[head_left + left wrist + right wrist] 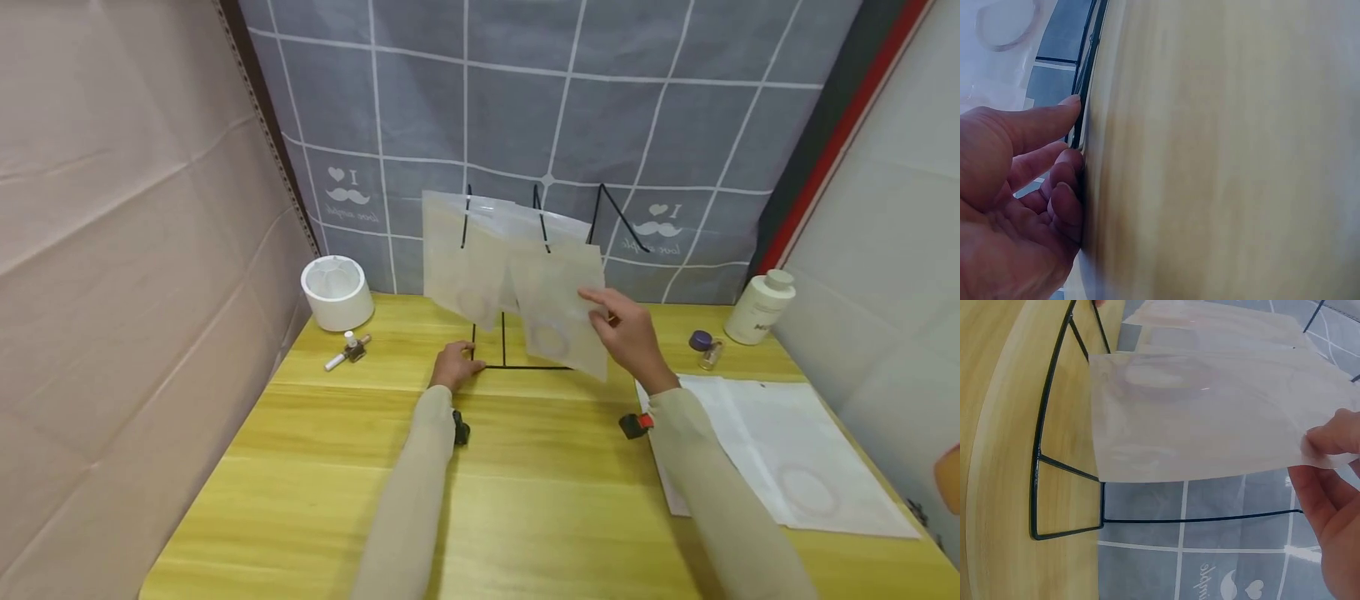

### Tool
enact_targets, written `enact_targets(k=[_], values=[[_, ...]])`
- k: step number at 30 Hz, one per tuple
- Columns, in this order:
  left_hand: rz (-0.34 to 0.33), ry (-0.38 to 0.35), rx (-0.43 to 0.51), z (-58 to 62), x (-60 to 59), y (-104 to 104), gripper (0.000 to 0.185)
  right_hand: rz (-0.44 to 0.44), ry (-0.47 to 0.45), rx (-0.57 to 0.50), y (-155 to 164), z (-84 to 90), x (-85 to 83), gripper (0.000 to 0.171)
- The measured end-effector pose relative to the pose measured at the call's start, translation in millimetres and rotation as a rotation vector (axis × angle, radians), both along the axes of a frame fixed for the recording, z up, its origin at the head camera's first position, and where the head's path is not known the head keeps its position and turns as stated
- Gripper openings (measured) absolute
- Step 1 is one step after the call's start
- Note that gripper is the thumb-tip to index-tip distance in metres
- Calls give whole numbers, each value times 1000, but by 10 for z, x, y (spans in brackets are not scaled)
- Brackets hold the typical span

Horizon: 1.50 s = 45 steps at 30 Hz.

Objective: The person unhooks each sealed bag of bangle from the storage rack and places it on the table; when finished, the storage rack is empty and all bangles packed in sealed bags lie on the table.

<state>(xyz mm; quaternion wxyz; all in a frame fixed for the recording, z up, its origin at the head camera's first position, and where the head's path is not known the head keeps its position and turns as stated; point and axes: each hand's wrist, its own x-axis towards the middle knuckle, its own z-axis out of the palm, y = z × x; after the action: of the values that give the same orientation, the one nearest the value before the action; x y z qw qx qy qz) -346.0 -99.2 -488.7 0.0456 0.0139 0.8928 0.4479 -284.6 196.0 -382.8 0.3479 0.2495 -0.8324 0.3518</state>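
Note:
A black wire rack [525, 367] stands on the table against the back cloth, with several upright prongs. Translucent plastic bags hang from its left and middle prongs, among them a left bag [450, 250] and a front bag [558, 283] with a faint ring on it. My right hand [628, 329] pinches the right edge of the front bag between thumb and fingers, as the right wrist view shows. Low at the rack's front left corner, my left hand [452, 365] grips the wire [1079, 119], thumb on one side and curled fingers on the other. The right prong [622, 218] carries no bag.
More flat white bags [750, 450] lie at the table's right. Behind them are a white bottle [760, 308], a purple cap [701, 340] and a small vial [711, 355]. A white round container [337, 293] and a small pen-like item [348, 352] sit at left.

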Motion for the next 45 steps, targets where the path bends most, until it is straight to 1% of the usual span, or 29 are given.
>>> enact_targets(k=[4, 8, 10, 12, 13, 15, 16, 18, 19, 21, 22, 23, 24, 25, 26, 28, 30, 36, 38, 42, 45], values=[[3, -14, 1, -15, -14, 10, 52, 30, -34, -24, 40, 53, 121, 36], [-5, -3, -1, 6, 2, 16, 50, 71, -3, -37, 112, 116, 259, 37], [-6, 4, -3, 15, 7, 14, 50, 100, 18, -56, 169, 141, 352, 37], [-6, 8, -8, 16, 5, 9, 50, 144, 1, -99, 243, 159, 469, 38], [-5, 10, -11, 13, 0, 6, 50, 165, -27, -126, 286, 165, 539, 39], [-6, 11, -13, 10, -9, -3, 49, 189, -138, -206, 378, 171, 675, 39], [-8, 11, -14, 11, -11, -8, 49, 204, -222, -267, 427, 161, 733, 39], [-12, 7, -15, 13, -17, -17, 50, 224, -448, -397, 539, 104, 817, 40], [-14, 8, -17, 15, -19, -22, 50, 220, -579, -463, 594, 56, 842, 41], [-12, 6, -12, 22, -24, -29, 50, 193, -829, -560, 698, -91, 847, 42], [-8, 2, -9, 23, -27, -31, 50, 179, -947, -590, 742, -184, 841, 43], [-3, -1, -8, 21, -30, -34, 50, 153, -1050, -578, 780, -279, 836, 46], [0, -2, -5, 20, -33, -37, 50, 138, -1120, -558, 811, -378, 826, 48], [1, -2, -4, 18, -34, -41, 50, 110, -1180, -527, 834, -472, 820, 49], [3, -6, 1, 15, -39, -41, 50, 86, -1217, -489, 851, -559, 816, 51], [-5, -10, 1, 5, -42, -41, 50, 51, -1251, -424, 875, -696, 818, 52], [-13, -10, 2, -7, -42, -41, 51, 14, -1242, -338, 894, -778, 824, 49], [-1, 1, 10, -5, -55, -48, 51, -69, -1079, -25, 896, -810, 737, 40], [1, 1, 13, -2, -56, -46, 51, -93, -1042, 44, 891, -822, 703, 37], [-11, -8, 15, 8, -35, -40, 51, -137, -1065, 90, 896, -906, 669, 32], [-20, -8, 10, 26, -14, -35, 50, -153, -1120, 68, 916, -962, 664, 30]])
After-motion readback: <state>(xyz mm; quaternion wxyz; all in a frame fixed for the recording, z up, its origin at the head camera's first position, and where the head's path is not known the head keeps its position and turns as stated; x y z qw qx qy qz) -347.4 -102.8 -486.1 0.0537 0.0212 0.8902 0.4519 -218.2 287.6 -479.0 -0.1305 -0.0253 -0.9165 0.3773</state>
